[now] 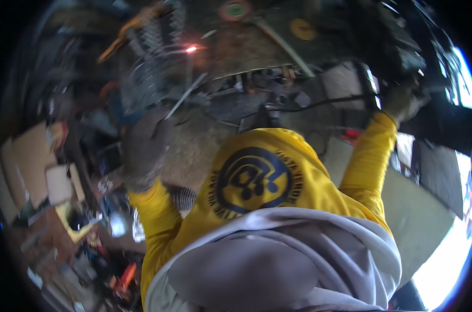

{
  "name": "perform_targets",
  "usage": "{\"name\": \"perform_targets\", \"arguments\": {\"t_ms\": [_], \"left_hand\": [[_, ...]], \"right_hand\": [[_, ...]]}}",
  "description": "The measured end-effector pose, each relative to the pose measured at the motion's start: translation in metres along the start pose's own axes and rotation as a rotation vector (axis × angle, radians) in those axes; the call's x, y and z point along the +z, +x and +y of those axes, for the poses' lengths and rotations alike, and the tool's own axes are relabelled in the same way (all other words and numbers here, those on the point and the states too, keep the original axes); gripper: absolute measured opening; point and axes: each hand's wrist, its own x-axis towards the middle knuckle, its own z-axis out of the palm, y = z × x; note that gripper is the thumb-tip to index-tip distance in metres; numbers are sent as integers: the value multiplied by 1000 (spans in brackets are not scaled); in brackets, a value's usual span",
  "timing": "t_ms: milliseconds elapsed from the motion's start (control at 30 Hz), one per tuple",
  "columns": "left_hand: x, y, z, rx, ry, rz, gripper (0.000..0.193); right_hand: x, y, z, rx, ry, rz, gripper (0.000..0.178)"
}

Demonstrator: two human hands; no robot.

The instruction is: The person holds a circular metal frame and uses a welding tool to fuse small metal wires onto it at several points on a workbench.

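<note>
My left hand (146, 145), in a dark grey glove and blurred, is closed round the near end of a thin pale rod (185, 97). The rod slants up and away to the right. Past its far tip a small spot glows orange-red (191, 49) beside a metal coil spring (176, 23). Off to the far right, my gloved right hand (406, 103) looks closed against a dark bulky object (402, 54); what its fingers hold is hidden. Near that hand a black cable (329, 102) runs leftward across the workplace.
A dark worktop (236, 54) lies ahead, bearing a flat bar (283, 46), a yellow disc (303, 29) and a red-rimmed disc (234, 10). Cardboard pieces (33, 161) and loose scrap crowd the left. A pale green panel (415, 221) stands at the right.
</note>
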Motion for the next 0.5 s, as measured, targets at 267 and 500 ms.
{"name": "perform_targets", "arguments": {"t_ms": [267, 500], "left_hand": [[13, -22, -30, 25, 93, -6, 23], [15, -19, -33, 114, 59, 65, 24]], "right_hand": [[17, 3, 62, -278, -318, -26, 94], [3, -8, 68, -389, -437, -80, 86]]}}
